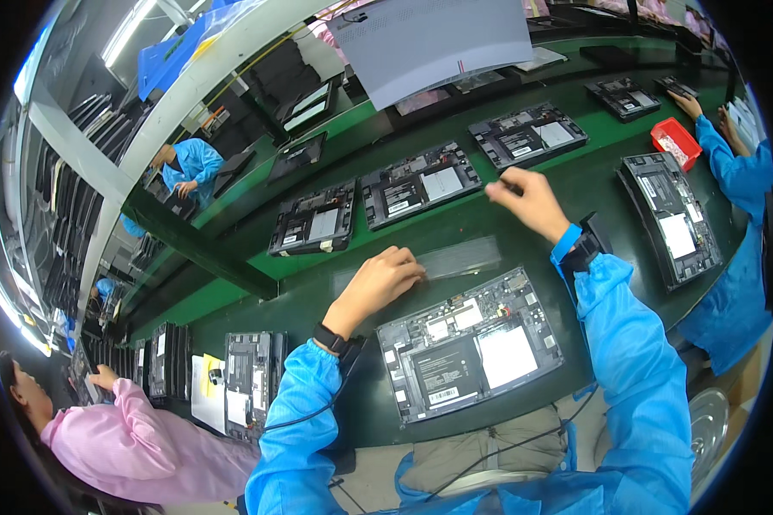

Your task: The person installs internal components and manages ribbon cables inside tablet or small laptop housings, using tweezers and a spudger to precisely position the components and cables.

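head: laptop base (470,345) lies bodyward of curled left hand (380,285), right hand (530,204); grips unclear.

This is an electronics workshop, laid out like a production line. Opened laptop bases (421,187), their batteries (442,369) and circuit boards (508,305) exposed, sit spaced along a long green surface (599,182). People wear blue smocks (199,161) or a pink smock (146,436). A red bin (684,153) holds small pale pieces, dark panels (64,210) stand closely stacked at the left, and fluorescent tubes (130,31) shine overhead.
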Motion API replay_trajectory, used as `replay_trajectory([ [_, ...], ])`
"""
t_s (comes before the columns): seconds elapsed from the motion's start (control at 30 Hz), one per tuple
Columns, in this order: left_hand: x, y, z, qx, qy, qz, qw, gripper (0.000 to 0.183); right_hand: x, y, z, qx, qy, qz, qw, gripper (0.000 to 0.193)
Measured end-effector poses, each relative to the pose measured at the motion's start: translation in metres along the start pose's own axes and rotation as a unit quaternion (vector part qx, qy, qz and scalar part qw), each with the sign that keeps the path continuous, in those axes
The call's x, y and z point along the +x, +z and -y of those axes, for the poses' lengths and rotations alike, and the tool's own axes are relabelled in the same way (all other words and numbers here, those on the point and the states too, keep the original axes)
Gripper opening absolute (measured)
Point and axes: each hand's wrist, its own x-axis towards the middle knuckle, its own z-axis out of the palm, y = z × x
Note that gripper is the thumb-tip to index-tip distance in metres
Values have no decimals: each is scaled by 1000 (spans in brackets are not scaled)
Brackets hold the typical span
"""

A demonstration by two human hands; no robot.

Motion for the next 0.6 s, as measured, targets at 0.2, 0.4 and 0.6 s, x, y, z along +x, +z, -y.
replay_trajectory([
  [0.2, -16, -17, 4, -80, -121, 19, 989, 81, -33, 36, 19, -234, -204, 220, 925, 56],
  [0.4, -19, -25, 26, -46, -184, 142, 972, 78, -27, 41, 13, -245, -186, 277, 910, 49],
  [0.6, -21, -25, 17, -41, -173, 134, 975, 62, -30, 42, 15, -240, -192, 273, 912, 42],
])
